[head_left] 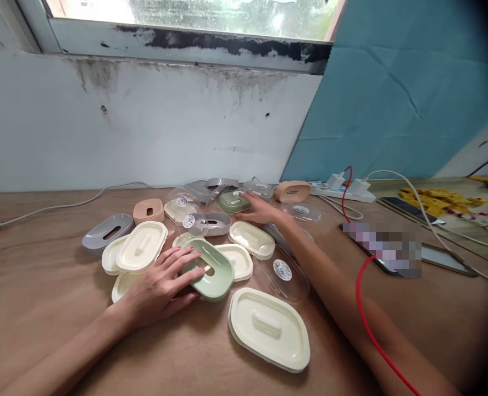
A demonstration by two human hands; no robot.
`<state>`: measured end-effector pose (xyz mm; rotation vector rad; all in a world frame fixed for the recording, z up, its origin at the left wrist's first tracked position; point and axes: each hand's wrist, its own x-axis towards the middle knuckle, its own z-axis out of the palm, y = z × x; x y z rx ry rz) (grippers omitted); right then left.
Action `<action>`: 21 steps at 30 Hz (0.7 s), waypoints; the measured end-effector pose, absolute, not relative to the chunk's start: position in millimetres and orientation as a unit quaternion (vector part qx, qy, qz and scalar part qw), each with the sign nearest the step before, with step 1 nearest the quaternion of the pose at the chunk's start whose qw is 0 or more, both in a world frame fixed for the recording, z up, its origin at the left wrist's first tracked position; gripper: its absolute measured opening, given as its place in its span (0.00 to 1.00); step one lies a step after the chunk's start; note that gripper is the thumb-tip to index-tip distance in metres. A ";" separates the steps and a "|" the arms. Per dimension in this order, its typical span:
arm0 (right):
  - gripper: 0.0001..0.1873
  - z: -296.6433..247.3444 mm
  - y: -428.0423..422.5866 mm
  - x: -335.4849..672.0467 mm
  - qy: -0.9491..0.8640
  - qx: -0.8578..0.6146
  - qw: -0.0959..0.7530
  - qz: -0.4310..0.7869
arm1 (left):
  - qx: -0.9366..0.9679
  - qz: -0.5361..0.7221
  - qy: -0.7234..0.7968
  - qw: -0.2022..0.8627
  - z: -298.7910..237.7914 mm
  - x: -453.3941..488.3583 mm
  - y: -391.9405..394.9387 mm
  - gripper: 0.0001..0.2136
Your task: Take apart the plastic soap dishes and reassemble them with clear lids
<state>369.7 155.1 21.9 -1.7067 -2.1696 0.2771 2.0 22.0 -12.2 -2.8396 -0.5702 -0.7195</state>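
My left hand (161,283) grips a pale green oval dish (221,275) with a slot in its base, fingers over its left rim and the thumb at the near side. My right hand (260,209) reaches to the back of the pile, fingers spread and touching another green piece (229,201). A cream oval lid (269,330) with a raised middle lies nearest to me. Left of the pile, cream lids (142,247) are stacked. A clear oval cover (283,280) with a round sticker lies near my right forearm.
Grey slotted pieces (107,231) and peach pieces (148,210) lie around the pile. On the right are a phone (386,258), a red cable (361,308) across my right arm, a power strip (361,196) and yellow material (442,202). A wall stands behind.
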 end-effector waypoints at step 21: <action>0.45 41.7 145.9 374.1 -0.785 -0.574 0.171 0.161 | -0.952 -0.240 -0.184 0.051 -9.9 1.4 22.7 0.19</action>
